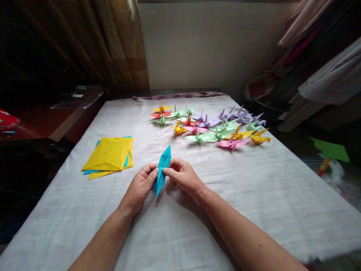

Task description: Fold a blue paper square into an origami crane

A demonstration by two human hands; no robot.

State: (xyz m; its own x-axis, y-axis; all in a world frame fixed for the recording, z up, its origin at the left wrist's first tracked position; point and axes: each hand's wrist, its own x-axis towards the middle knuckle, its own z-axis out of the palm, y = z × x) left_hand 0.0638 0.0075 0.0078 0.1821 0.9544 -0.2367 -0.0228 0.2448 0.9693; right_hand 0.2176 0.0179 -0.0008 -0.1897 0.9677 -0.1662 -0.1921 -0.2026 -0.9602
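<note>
A blue piece of folded origami paper (164,160), long and narrow with pointed ends, is held above the white cloth. My left hand (142,184) pinches its left edge between thumb and fingers. On the other edge, my right hand (184,175) grips it the same way, the thumb pressed near its middle. The paper tilts slightly, its upper tip leaning right; the lower end shows split points. Left of my hands lies a stack of yellow and blue paper squares (108,152), creased on top. Several folded paper cranes (217,130) in green, purple, pink, yellow and orange stand beyond my right hand.
The white cloth (254,210) covers the table, with wrinkles. At left stands a brown wooden table (67,120) bearing a clear plastic bag (80,97). Clothes (332,75) hang at right, above a green sheet (331,149) low down. A curtain (124,45) hangs behind.
</note>
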